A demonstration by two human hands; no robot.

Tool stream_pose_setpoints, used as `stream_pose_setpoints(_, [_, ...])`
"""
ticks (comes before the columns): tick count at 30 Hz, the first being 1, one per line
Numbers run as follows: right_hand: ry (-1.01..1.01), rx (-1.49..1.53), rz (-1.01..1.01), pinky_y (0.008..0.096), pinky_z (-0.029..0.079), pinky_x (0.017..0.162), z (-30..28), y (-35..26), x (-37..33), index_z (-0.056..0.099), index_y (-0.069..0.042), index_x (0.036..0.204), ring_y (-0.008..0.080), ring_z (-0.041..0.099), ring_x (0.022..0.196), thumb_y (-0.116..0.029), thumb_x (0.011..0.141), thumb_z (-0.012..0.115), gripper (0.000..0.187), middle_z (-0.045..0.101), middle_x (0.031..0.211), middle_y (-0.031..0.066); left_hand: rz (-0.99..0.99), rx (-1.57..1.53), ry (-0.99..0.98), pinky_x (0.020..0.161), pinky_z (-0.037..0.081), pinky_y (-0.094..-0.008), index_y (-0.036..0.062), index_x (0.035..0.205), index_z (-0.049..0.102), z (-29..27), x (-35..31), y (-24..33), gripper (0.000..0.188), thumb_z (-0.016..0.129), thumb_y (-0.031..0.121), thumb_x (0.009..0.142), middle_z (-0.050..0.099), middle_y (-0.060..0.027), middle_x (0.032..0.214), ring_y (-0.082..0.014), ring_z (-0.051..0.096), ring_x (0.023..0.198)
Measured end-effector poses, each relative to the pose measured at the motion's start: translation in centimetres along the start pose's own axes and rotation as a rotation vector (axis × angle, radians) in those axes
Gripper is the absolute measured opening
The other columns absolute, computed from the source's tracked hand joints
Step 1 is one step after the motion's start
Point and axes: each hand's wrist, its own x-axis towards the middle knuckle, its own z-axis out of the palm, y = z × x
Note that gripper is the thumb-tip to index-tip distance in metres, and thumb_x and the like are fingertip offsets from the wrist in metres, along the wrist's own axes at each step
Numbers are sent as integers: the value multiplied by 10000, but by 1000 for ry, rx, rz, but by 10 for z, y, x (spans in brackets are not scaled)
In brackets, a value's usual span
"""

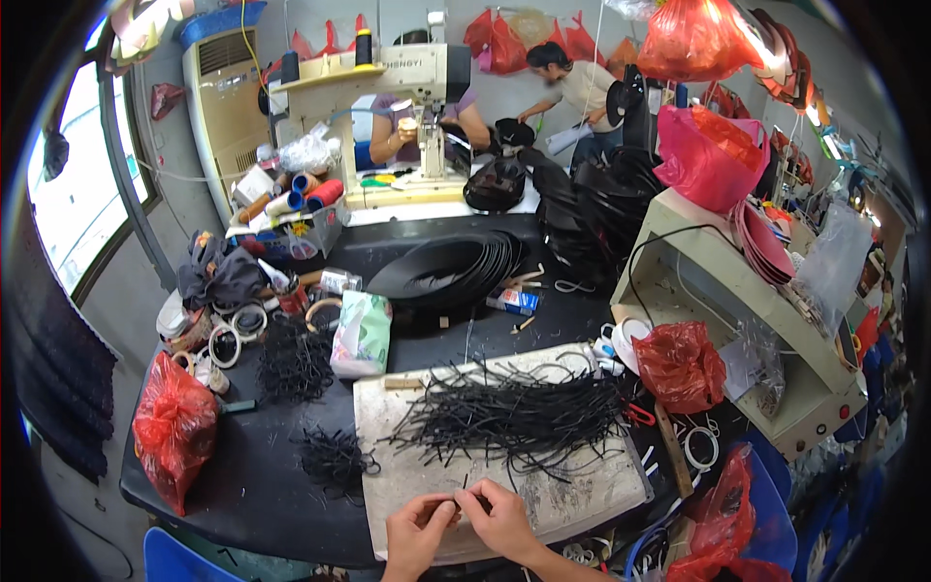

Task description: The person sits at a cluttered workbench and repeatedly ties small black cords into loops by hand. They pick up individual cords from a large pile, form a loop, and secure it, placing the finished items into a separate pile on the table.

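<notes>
My left hand [417, 535] and my right hand [498, 520] meet over the near edge of a pale, stained board [572, 500]. Fingers and thumbs of both are pinched together on a thin black strip [465, 480]. Its tip pokes up between them; the fingers hide most of it. Beyond my hands, a big loose heap of black strips [514, 412] spreads across the board. A smaller bundle of short black strips [335, 461] lies at the board's left edge, and another dark tangle [294, 361] sits farther back on the black table [262, 485].
Left of the board are a tissue pack [362, 335] and a tied red bag [175, 427]. Coiled black bands [451, 272] lie behind. A beige machine [766, 320] and another red bag [679, 367] flank the right. Two people are at the back, one behind a sewing machine [427, 136].
</notes>
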Motion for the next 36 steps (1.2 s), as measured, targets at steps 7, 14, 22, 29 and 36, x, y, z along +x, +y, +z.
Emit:
stream_pose_setpoints(7, [-187, 371, 380, 216, 419, 592, -16, 23, 2, 603, 22, 925, 82, 498, 629, -338, 945, 332, 450, 594, 773, 48, -152, -36, -160, 744, 493, -269, -103, 1040, 533, -13, 12, 4, 357, 447, 224, 924, 606, -119, 901, -149, 594, 824])
stream_pose_setpoints(14, [-208, 392, 390, 207, 402, 574, -13, 19, -5, 613, 26, 935, 67, 482, 624, -365, 940, 350, 472, 584, 736, 36, -132, -82, -174, 757, 473, -245, -84, 1091, 517, -25, 4, 4, 369, 438, 237, 928, 609, -121, 923, -135, 585, 847])
stream_pose_setpoints(22, [-248, 318, 340, 162, 367, 554, -6, 11, -7, 593, -8, 914, 29, 468, 631, -112, 844, 579, 126, 551, 711, -11, -96, -23, -89, 706, 490, -240, -47, 1022, 571, -24, 2, -8, 217, 564, 79, 846, 612, -99, 904, -123, 589, 796])
stream_pose_setpoints(29, [-325, 171, 121, 184, 396, 581, -2, 21, -14, 585, 9, 914, 58, 490, 710, -65, 853, 548, 103, 559, 879, 35, -208, -54, -101, 657, 486, -221, -36, 979, 592, -31, 3, -12, 184, 566, 89, 847, 621, -80, 813, -101, 587, 730])
stream_pose_setpoints(36, [-257, 323, 400, 185, 414, 605, -5, 12, -11, 579, 5, 918, 53, 496, 682, -99, 856, 562, 122, 560, 811, 3, -214, -24, -152, 670, 484, -221, -35, 1008, 583, -31, 3, -7, 204, 564, 90, 848, 624, -83, 830, -101, 586, 742])
